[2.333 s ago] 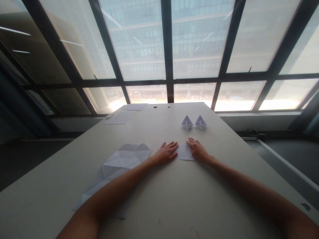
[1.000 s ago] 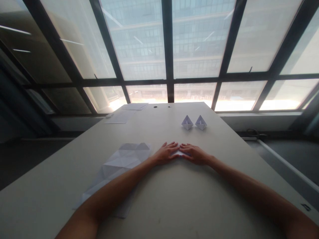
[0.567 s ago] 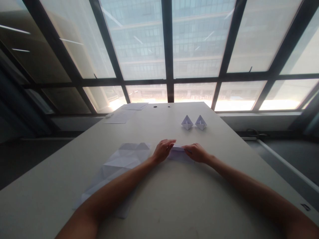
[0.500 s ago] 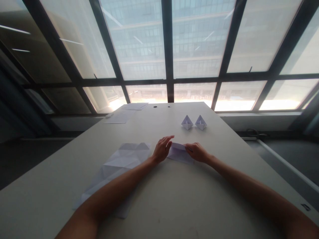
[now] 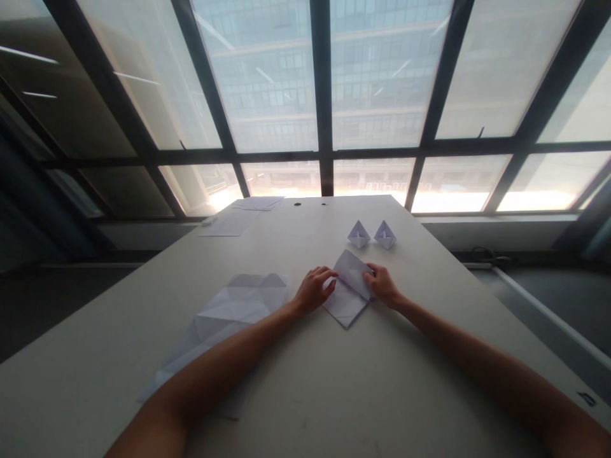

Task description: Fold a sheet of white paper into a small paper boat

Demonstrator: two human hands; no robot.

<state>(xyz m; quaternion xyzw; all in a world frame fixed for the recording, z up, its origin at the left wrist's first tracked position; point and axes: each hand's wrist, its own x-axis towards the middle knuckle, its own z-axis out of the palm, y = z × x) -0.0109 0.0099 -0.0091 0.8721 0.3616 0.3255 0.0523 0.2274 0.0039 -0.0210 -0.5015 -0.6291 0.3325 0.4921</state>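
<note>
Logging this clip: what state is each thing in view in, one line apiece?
Folded paper: opened out, upper flap raised, lower part towards the person.
Left grip: at the paper's left edge; whether it pinches is unclear.
Right grip: closed on the paper's right edge.
Left paper boat: folded, standing.
Right paper boat: folded, standing.
Creased paper: unfolded, partly hidden by the left forearm.
Far sheets: flat.

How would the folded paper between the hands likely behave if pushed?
The folded paper looks thin, so probably light. Its far flap, in the right hand, would likely bend easily. With flat faces on the smooth-looking table, it may slide rather than roll.
</note>
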